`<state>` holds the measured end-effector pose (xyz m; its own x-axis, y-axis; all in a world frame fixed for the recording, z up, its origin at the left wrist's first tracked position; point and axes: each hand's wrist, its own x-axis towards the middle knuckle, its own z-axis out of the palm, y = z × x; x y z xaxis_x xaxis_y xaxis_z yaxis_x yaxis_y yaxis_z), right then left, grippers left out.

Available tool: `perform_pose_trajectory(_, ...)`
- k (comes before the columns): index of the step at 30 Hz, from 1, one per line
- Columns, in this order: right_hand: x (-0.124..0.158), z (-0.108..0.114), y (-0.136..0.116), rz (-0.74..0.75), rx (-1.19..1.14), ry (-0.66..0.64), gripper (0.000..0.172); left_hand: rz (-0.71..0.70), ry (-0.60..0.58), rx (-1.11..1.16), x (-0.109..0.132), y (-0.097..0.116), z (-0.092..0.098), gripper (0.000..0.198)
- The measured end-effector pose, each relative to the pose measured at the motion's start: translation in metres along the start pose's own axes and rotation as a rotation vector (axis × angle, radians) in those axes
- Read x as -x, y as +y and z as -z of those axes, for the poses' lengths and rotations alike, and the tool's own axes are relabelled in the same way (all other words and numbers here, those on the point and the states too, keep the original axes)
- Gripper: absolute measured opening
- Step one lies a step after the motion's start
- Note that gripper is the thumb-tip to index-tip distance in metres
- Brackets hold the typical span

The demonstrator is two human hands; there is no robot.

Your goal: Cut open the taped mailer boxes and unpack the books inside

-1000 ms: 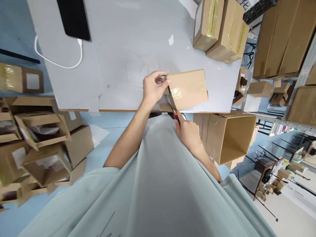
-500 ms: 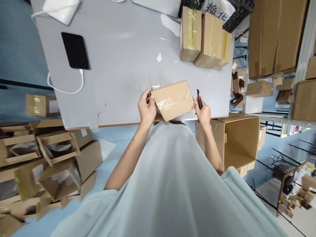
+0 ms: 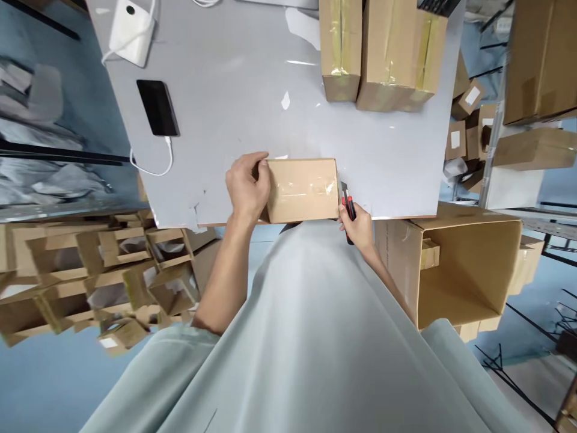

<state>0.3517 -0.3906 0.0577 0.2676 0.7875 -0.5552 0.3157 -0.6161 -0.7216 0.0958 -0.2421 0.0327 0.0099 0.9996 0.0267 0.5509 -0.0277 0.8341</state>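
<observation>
A small cardboard box (image 3: 303,189) with clear tape across its top lies at the front edge of the grey table, square to that edge. My left hand (image 3: 249,185) is closed on the box's left end, thumb on the near side and fingers bent over the far corner. In my right hand (image 3: 357,225) is a red and black utility knife (image 3: 348,207), its blade pointing away from me. The knife is beside the box's right end; I cannot tell whether the blade touches the cardboard.
Three taped cartons (image 3: 341,54) stand at the table's back right. A black phone (image 3: 157,108) on a white cable and a white power bank (image 3: 131,33) lie at left. A large open carton (image 3: 469,270) stands right of me, several opened boxes (image 3: 126,264) on the left.
The box has turned from a tilt to lie square with the table edge. My left hand has shifted left, and my right hand with the knife has come closer to the box's right end.
</observation>
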Motion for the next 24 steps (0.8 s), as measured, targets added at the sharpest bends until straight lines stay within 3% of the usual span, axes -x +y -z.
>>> perform_pose_trajectory(3, -0.003, -0.002, 0.003, 0.019, 0.033, -0.031, 0.033, -0.093, -0.063, -0.073, 0.015, 0.029, -0.006, 0.026)
perform_pose_trajectory(8, -0.004, -0.001, 0.002, 0.026, 0.152, -0.029, 0.032, -0.264, -0.319, -0.123, 0.033, 0.067, -0.039, 0.028)
perform_pose_trajectory(11, -0.002, 0.004, 0.001, 0.025, 0.183, 0.005, 0.033, -0.275, -0.371, -0.145, 0.035, 0.066, -0.051, 0.029)
perform_pose_trajectory(16, 0.008, 0.009, -0.009, 0.058, 0.172, 0.015, 0.039, -0.329, -0.389, -0.146, 0.035, 0.053, -0.052, 0.027)
perform_pose_trajectory(24, 0.025, 0.003, -0.047, 0.087, 0.444, 0.098, 0.047, -0.341, -0.414, -0.041, 0.039, 0.047, -0.054, 0.036)
